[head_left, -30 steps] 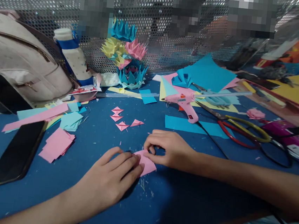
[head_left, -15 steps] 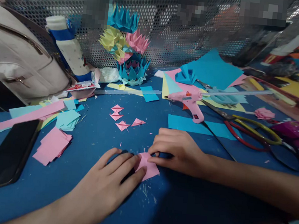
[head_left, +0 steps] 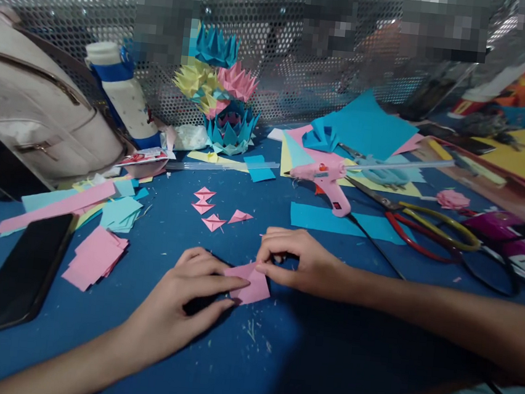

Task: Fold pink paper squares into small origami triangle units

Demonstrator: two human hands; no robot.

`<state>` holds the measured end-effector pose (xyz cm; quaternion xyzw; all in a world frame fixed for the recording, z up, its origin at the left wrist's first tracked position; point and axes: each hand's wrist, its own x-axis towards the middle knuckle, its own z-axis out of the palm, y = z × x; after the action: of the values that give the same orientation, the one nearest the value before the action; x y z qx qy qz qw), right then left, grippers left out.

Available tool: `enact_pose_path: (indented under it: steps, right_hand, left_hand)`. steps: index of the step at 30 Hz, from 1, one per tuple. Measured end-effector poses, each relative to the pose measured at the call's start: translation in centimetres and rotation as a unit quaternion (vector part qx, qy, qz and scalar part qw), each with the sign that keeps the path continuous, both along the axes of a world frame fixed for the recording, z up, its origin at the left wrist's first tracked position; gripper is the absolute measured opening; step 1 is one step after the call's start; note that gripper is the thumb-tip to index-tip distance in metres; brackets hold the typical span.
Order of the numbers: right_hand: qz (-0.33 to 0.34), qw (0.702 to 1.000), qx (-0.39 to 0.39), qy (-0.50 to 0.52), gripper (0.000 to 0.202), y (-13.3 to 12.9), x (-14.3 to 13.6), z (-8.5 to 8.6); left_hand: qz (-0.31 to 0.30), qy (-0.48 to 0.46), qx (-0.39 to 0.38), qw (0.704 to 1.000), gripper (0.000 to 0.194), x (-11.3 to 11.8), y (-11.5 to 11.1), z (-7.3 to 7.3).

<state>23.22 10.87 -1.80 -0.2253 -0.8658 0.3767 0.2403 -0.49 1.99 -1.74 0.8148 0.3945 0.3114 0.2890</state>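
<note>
A small square of pink paper [head_left: 253, 292] lies on the blue table between my hands. My left hand [head_left: 188, 295] rests at its left side, fingers stretched out, the index finger lying on the paper and the thumb at its lower edge. At the upper right corner, my right hand [head_left: 301, 256] pinches the paper between thumb and fingers, and that corner looks lifted or folded over. Just beyond sit several small folded pink paper pieces [head_left: 213, 222]. A stack of pink paper squares [head_left: 95, 258] lies to the left.
A pink glue gun [head_left: 324, 178] with its cord lies behind my right hand, near large scissors [head_left: 430, 235]. A phone [head_left: 20, 276], paper strips [head_left: 57, 205], a bottle [head_left: 123, 97] and a bag [head_left: 44, 101] are at left. Folded paper flowers [head_left: 230, 126] stand by the perforated metal panel.
My left hand has drawn slightly left, its fingers less over the paper. My right fingertips have closed on the paper's corner, and the camera view has shifted slightly.
</note>
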Motion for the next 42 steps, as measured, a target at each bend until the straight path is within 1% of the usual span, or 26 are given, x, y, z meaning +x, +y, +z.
enact_pose_path:
  steps: [1,3,4,7,8,10,13,14,15,19,22,26,29,33,38,42]
  right_hand:
    - [0.0,1.0,-0.017,-0.001,0.012,-0.2,-0.1,0.1]
    - [-0.004,0.998,-0.056,-0.001,0.003,-0.5,-0.4,0.2]
    - [-0.009,0.997,-0.076,0.0,0.007,-0.6,-0.5,0.2]
    - [-0.021,0.993,-0.113,0.011,0.029,-0.9,-0.7,0.1]
    - [-0.023,0.993,-0.117,0.015,0.031,-1.0,-0.8,0.1]
    - [-0.028,0.992,-0.116,0.029,0.028,-1.1,-0.9,0.1]
    - [-0.021,0.994,-0.098,0.038,0.012,-1.2,-0.9,0.5]
    - [-0.015,0.995,-0.092,0.035,0.008,-1.3,-0.9,0.7]
    - [-0.011,0.996,-0.087,0.033,0.01,-1.3,-0.9,0.9]
    - [-0.044,0.995,-0.082,0.025,0.019,-1.5,-0.9,1.4]
    - [-0.057,0.995,-0.085,0.019,0.02,-1.5,-1.0,1.3]
    - [-0.083,0.993,-0.079,0.041,0.018,-1.4,-1.2,1.0]
    - [-0.115,0.99,-0.071,0.035,0.019,-1.5,-1.2,1.0]
    - [-0.15,0.986,-0.065,0.036,0.021,-1.7,-1.3,1.3]
    - [-0.162,0.982,-0.091,0.046,0.024,-1.2,-1.2,1.2]
    - [-0.142,0.979,-0.129,0.07,0.027,-0.6,-0.9,0.9]
  left_hand:
    - [0.005,-0.024,-0.006,1.0,0.029,0.2,0.1,0.0]
    - [0.033,-0.059,-0.02,0.997,0.023,0.6,0.2,0.0]
    - [0.055,-0.073,-0.037,0.995,0.019,0.7,0.3,0.1]
    - [0.118,-0.107,-0.105,0.982,0.011,1.1,0.3,0.0]
    - [0.132,-0.116,-0.122,0.977,0.009,1.1,0.3,0.0]
    - [0.147,-0.129,-0.137,0.971,0.007,1.2,0.4,0.0]
    - [0.157,-0.149,-0.14,0.966,0.007,1.4,0.5,0.0]
    - [0.159,-0.156,-0.139,0.965,0.008,1.5,0.5,0.0]
    - [0.16,-0.161,-0.136,0.964,0.009,1.5,0.5,0.0]
    - [0.162,-0.171,-0.113,0.965,0.011,1.8,0.6,0.2]
    - [0.175,-0.169,-0.081,0.966,0.008,1.9,0.7,0.2]
    - [0.188,-0.166,-0.044,0.967,0.012,2.1,0.9,0.1]
    - [0.191,-0.165,-0.022,0.967,0.014,2.1,1.2,0.2]
    - [0.19,-0.157,0.018,0.969,0.006,2.0,1.8,0.5]
    - [0.182,-0.157,0.053,0.969,0.006,1.8,2.3,0.5]
    - [0.178,-0.168,0.065,0.967,0.008,1.6,2.5,0.2]
